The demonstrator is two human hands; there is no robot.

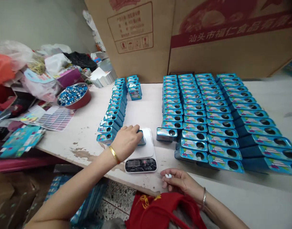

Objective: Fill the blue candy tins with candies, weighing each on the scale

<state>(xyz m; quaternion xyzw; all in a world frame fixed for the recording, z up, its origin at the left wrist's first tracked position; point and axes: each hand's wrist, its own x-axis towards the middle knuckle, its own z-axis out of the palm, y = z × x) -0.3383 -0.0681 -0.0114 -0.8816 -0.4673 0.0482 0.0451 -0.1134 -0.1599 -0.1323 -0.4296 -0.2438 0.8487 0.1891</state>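
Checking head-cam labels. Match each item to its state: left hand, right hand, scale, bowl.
Items:
1. left hand
2. right hand
3. scale
4. bowl

States:
A. holds blue-and-silver pieces
B. pinches white pieces
C. sits between rows of tins
D. rests on a tin

Pairs: 1-D, 2-B, 3-C, 4-A
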